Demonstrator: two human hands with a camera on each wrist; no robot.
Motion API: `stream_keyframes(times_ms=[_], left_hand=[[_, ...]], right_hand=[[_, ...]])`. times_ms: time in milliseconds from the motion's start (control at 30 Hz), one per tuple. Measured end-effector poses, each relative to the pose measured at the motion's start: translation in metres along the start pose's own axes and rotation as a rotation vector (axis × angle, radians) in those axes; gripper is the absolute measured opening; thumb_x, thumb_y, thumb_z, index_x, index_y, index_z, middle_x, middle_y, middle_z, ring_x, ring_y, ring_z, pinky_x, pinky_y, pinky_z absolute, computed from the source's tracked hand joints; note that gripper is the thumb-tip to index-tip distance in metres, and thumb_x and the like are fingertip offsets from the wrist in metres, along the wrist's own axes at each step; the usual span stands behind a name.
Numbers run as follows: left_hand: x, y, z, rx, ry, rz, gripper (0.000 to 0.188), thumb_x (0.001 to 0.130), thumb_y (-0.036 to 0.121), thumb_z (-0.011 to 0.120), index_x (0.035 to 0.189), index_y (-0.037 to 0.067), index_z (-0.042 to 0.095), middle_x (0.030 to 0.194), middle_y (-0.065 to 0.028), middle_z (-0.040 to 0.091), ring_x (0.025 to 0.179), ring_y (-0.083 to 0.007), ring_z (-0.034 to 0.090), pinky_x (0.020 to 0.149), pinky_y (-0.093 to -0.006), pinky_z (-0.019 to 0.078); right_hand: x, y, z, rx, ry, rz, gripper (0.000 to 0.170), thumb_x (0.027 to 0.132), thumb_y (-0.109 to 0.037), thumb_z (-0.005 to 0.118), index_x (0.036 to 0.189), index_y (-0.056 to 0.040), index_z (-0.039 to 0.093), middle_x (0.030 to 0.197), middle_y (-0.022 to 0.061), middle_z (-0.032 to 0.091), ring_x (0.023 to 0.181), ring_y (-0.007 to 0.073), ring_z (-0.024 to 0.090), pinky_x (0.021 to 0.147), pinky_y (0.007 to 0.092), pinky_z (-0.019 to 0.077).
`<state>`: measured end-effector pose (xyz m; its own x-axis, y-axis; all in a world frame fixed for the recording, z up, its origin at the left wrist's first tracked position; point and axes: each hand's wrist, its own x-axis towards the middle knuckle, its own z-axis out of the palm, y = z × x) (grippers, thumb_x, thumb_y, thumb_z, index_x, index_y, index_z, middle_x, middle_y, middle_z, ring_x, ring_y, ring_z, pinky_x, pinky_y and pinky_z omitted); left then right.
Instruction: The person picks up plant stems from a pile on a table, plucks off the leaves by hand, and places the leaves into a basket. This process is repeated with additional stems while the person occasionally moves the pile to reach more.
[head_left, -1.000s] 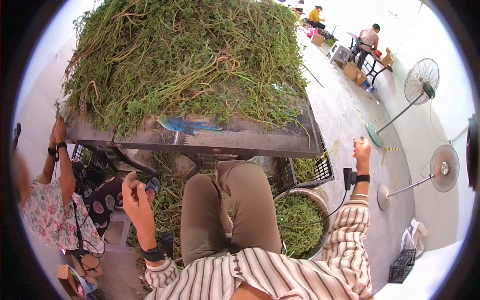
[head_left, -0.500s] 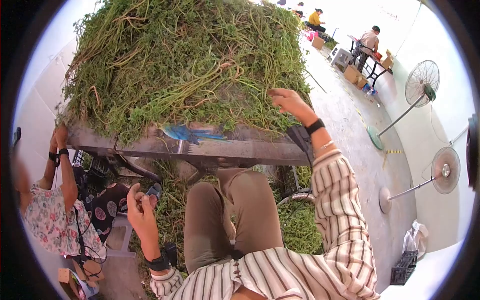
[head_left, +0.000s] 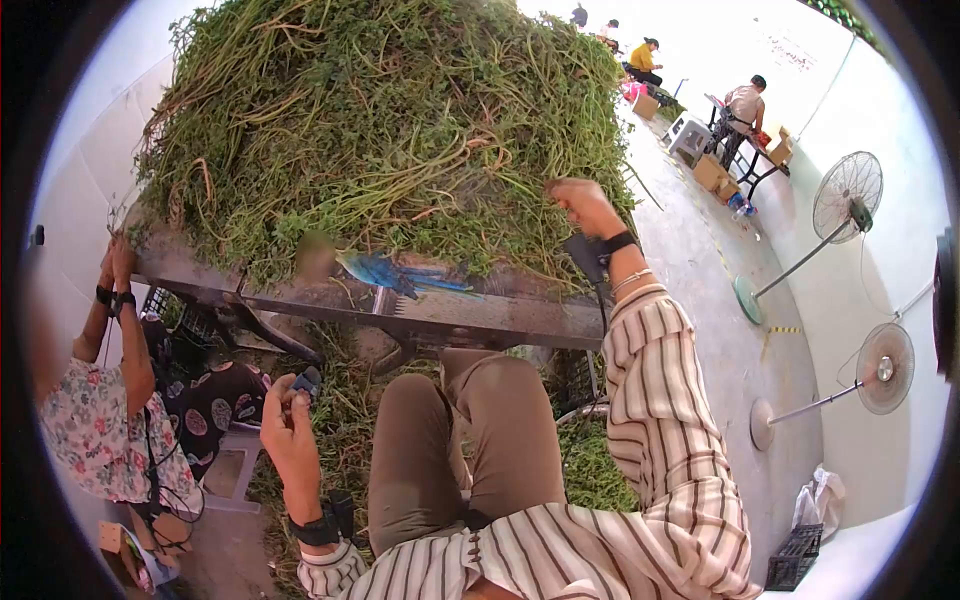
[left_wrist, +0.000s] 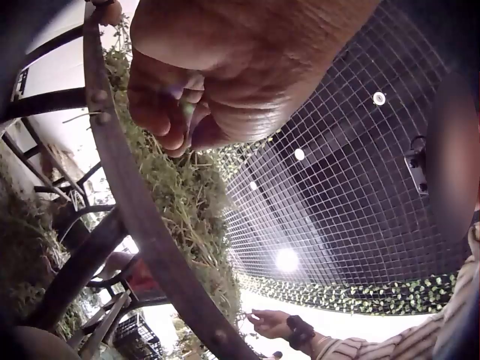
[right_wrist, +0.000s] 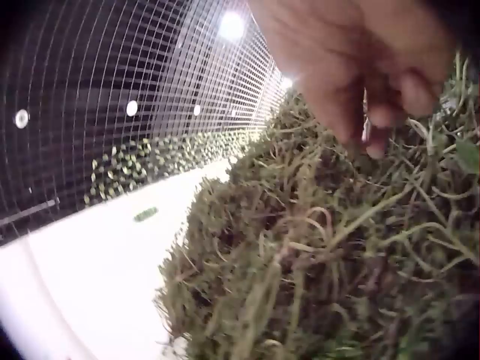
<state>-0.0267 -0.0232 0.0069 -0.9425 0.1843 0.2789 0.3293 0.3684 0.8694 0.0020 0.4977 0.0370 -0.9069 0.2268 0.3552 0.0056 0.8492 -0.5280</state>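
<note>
Dark flat-topped bench (head_left: 510, 310) carries tangled green leafy stems (head_left: 390, 130), heaped presumably for easy reach; right hand (head_left: 588, 205) bent over them, grip indeterminable; left hand (head_left: 290, 440) loosely curled, apparently empty.

Green heap of plants (head_left: 400, 130) streaked with tan and brown stems; at its near side, a bright blue object (head_left: 385, 272), yellow-green at its left tip. Near: cream shirt (head_left: 600, 550) with dark stripes, plain brown trousers (head_left: 410, 450). Left: white blouse (head_left: 110, 440), reddish floral print. Far right: 1 yellow top (head_left: 641, 60).
</note>
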Motion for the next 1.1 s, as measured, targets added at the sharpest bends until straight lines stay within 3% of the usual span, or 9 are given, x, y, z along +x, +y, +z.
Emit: stream_keyframes(times_ms=[33, 67, 200, 367, 433, 567, 833, 967, 1100], left_hand=[[0.0, 0.0, 0.0, -0.002, 0.003, -0.004, 0.022, 0.089, 0.006, 0.049, 0.109, -0.002, 0.053, 0.086, -0.005, 0.056, 0.072, -0.0083, 0.048, 0.063, -0.023, 0.0402], [-0.001, -0.001, 0.0, -0.031, -0.002, -0.026, 0.022, 0.089, 0.006, 0.049, 0.108, -0.002, 0.054, 0.087, -0.006, 0.057, 0.072, -0.0093, 0.049, 0.065, -0.0239, 0.0406], [0.0, -0.007, 0.0, -0.056, -0.026, -0.057, 0.021, 0.088, 0.007, 0.048, 0.106, -0.002, 0.055, 0.088, -0.007, 0.058, 0.074, -0.0109, 0.05, 0.067, -0.0251, 0.0413], [-0.002, -0.014, 0.007, -0.054, -0.048, 0.02, 0.019, 0.089, 0.007, 0.048, 0.104, -0.001, 0.056, 0.083, -0.004, 0.057, 0.068, -0.008, 0.047, 0.061, -0.0232, 0.0394], [-0.002, -0.021, 0.01, -0.012, -0.048, 0.112, 0.018, 0.09, 0.007, 0.047, 0.103, -0.001, 0.055, 0.078, -0.001, 0.055, 0.062, -0.0046, 0.043, 0.053, -0.021, 0.0371], [-0.005, -0.016, 0.01, -0.043, -0.058, 0.125, 0.017, 0.09, 0.008, 0.047, 0.101, -0.002, 0.056, 0.076, -0.001, 0.055, 0.064, -0.0049, 0.045, 0.055, -0.0211, 0.0378], [-0.009, -0.01, 0.006, -0.08, -0.071, 0.04, 0.017, 0.091, 0.009, 0.047, 0.1, -0.002, 0.057, 0.072, -0.0008, 0.054, 0.063, -0.0051, 0.045, 0.056, -0.0205, 0.0375], [-0.011, -0.007, 0.007, -0.07, -0.07, 0.073, 0.017, 0.091, 0.009, 0.047, 0.098, -0.002, 0.057, 0.071, -0.0002, 0.053, 0.062, -0.0052, 0.044, 0.055, -0.0209, 0.0367], [-0.011, -0.002, 0.006, -0.043, -0.081, 0.069, 0.017, 0.09, 0.01, 0.048, 0.097, -0.002, 0.058, 0.071, 0.0, 0.053, 0.06, -0.0052, 0.043, 0.054, -0.0208, 0.0362]], right_hand=[[-0.002, -0.024, -0.014, 0.044, 0.104, -0.021, 0.015, 0.077, 0.001, 0.052, 0.087, -0.0017, 0.063, 0.068, 0.0039, 0.054, 0.056, 0.0112, 0.051, 0.043, 0.0234, 0.0382], [0.001, -0.051, -0.025, 0.716, 0.214, 0.545, 0.006, 0.081, 0.0, 0.054, 0.083, -0.0013, 0.06, 0.068, 0.0013, 0.051, 0.052, 0.0057, 0.043, 0.037, 0.0192, 0.0308], [0.008, -0.04, -0.043, 1.331, 0.342, 0.565, 0.007, 0.082, -0.002, 0.055, 0.087, 0.0027, 0.053, 0.072, 0.0043, 0.052, 0.052, 0.0066, 0.04, 0.037, 0.0195, 0.0281], [0.004, -0.104, -0.072, 1.028, 0.506, 0.246, 0.01, 0.079, -0.003, 0.055, 0.089, 0.0011, 0.053, 0.074, 0.0044, 0.053, 0.055, 0.0073, 0.043, 0.045, 0.0208, 0.034], [0.002, -0.12, -0.073, 0.491, 0.449, 0.153, 0.019, 0.074, -0.006, 0.056, 0.092, 0.0009, 0.056, 0.077, 0.0042, 0.055, 0.059, 0.0084, 0.046, 0.05, 0.0233, 0.0375], [-0.012, -0.117, -0.048, 0.275, 0.033, 0.406, 0.023, 0.07, -0.01, 0.056, 0.09, 0.0005, 0.058, 0.076, 0.0028, 0.057, 0.061, 0.0094, 0.049, 0.05, 0.0252, 0.039], [0.007, -0.139, -0.099, 0.804, 0.62, -0.032, 0.021, 0.075, -0.003, 0.057, 0.096, -0.0023, 0.058, 0.08, 0.0014, 0.056, 0.058, 0.0076, 0.046, 0.049, 0.0201, 0.037], [-0.005, -0.139, -0.071, 0.487, 0.116, 0.279, 0.022, 0.076, -0.004, 0.057, 0.098, -0.0016, 0.058, 0.079, 0.0009, 0.056, 0.056, 0.0072, 0.046, 0.049, 0.0202, 0.0378], [-0.003, -0.131, -0.064, 0.678, 0.199, 0.248, 0.018, 0.078, -0.003, 0.056, 0.096, -0.003, 0.057, 0.077, -0.0001, 0.054, 0.057, 0.006, 0.045, 0.047, 0.0199, 0.0366]])
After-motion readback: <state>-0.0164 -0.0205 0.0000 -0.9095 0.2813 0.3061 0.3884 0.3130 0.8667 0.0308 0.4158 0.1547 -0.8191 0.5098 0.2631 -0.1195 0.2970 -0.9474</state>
